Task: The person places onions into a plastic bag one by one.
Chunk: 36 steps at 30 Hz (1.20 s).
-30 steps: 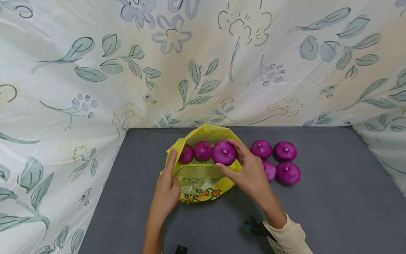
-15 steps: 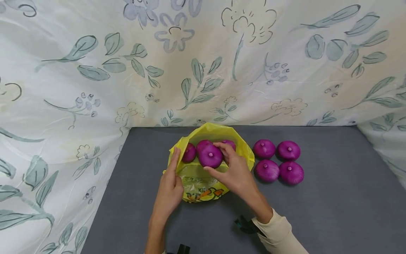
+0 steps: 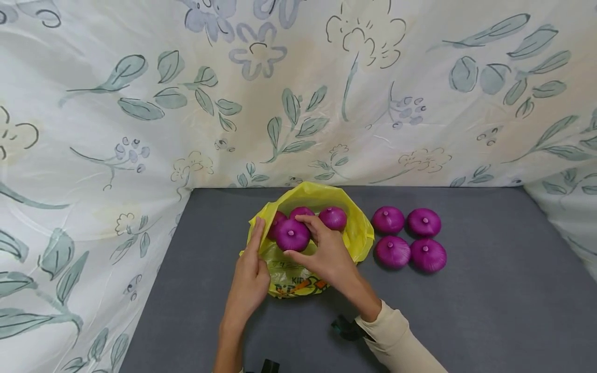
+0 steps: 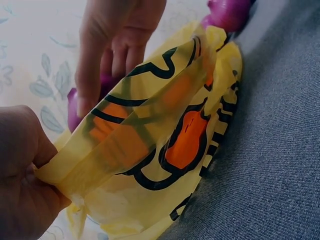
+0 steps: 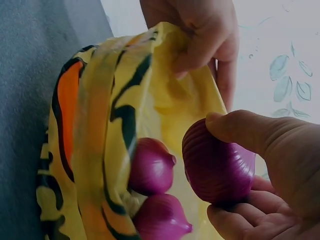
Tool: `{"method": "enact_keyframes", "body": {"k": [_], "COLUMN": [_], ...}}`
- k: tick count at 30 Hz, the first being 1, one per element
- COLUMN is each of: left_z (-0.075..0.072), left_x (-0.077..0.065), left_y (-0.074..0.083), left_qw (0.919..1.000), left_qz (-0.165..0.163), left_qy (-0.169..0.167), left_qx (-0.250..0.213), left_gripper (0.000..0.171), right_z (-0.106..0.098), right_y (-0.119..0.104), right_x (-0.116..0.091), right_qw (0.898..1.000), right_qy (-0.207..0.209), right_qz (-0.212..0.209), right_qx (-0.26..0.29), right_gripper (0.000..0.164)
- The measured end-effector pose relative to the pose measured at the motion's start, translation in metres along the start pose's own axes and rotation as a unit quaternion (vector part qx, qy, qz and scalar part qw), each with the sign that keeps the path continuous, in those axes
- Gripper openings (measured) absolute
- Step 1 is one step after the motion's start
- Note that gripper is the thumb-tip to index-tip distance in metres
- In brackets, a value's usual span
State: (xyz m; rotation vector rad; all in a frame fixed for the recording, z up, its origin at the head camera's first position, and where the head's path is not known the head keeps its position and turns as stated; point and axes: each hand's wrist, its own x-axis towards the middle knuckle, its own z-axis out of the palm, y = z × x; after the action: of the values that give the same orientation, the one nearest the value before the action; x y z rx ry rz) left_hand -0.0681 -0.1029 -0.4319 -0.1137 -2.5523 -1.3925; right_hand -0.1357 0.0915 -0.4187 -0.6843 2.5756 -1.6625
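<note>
- Three onions (image 3: 333, 218) are bagged; four others (image 3: 393, 252) are left on the desk (image 3: 489, 290).
- The bag (image 3: 361, 228) is pinched at its rim by the left hand (image 3: 249, 274).
- At its mouth, the held onion (image 3: 292, 236) is gripped by the right hand (image 3: 329, 256).
- The onion's stem is aimed toward the head camera; no long axis is evident.
</note>
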Motion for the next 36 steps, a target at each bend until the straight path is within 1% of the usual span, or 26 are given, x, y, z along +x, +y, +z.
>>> {"method": "enact_keyframes", "body": {"k": [8, 13, 20, 29, 36], "left_z": [-0.001, -0.001, -0.001, -0.004, -0.004], "left_x": [0.001, 0.001, 0.001, 0.000, -0.001], "left_y": [0.002, 0.001, 0.001, -0.003, -0.008], "left_qw": [0.9999, 0.9999, 1.0000, 0.9998, 0.9999], "left_qz": [-0.011, -0.007, 0.000, -0.012, -0.014], "left_qy": [-0.006, -0.005, -0.004, -0.009, -0.006], "left_qx": [0.002, 0.010, -0.003, -0.012, -0.008], "left_gripper": [0.084, 0.084, 0.085, 0.086, 0.087], "right_z": [0.011, 0.019, 0.028, 0.036, 0.047], "right_y": [-0.002, -0.001, 0.000, 0.000, 0.004], "right_x": [0.004, 0.007, 0.011, 0.017, 0.020], "right_qw": [1.000, 1.000, 0.999, 0.997, 0.996], "right_qy": [-0.015, -0.022, -0.031, -0.036, -0.046], "right_qz": [0.003, -0.001, -0.002, 0.002, -0.007], "right_qx": [-0.004, -0.022, -0.031, -0.064, -0.073], "right_gripper": [0.073, 0.072, 0.075, 0.076, 0.076]}}
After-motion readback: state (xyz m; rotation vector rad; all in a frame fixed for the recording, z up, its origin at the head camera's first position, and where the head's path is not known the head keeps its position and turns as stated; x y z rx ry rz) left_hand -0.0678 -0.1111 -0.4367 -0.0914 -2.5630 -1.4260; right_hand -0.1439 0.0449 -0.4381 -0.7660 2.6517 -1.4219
